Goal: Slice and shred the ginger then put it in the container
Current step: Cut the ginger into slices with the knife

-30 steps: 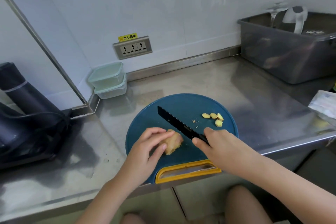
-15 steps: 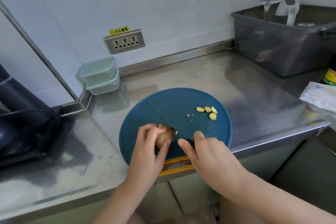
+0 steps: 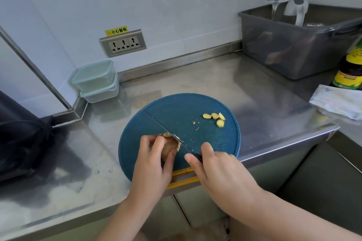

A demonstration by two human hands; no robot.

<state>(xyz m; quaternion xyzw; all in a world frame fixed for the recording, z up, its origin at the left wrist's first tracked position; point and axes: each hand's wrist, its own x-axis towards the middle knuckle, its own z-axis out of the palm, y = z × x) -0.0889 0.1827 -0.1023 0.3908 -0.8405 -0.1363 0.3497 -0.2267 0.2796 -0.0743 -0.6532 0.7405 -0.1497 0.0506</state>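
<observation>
A round blue cutting board (image 3: 205,103) with a yellow handle lies at the counter's front edge. My left hand (image 3: 154,160) grips a knobbly piece of ginger (image 3: 169,146) on the board's near left part. My right hand (image 3: 213,168) holds the black handle of a knife (image 3: 166,129). Its thin blade stands edge-down against the ginger's right side, pointing to the far left. Several cut ginger slices (image 3: 215,118) lie on the board's far right. Two stacked lidded plastic containers (image 3: 96,80) stand in the back left corner.
A grey plastic tub (image 3: 293,45) holding a white jug stands at the back right, with a dark bottle (image 3: 350,68) and a folded cloth (image 3: 337,101) beside it. A dark bag (image 3: 19,135) fills the left of the steel counter. A wall socket (image 3: 123,43) is behind.
The knife has turned from flat-tilted above the board to edge-down on the ginger. My left hand has curled tighter round the ginger. The view has shifted slightly.
</observation>
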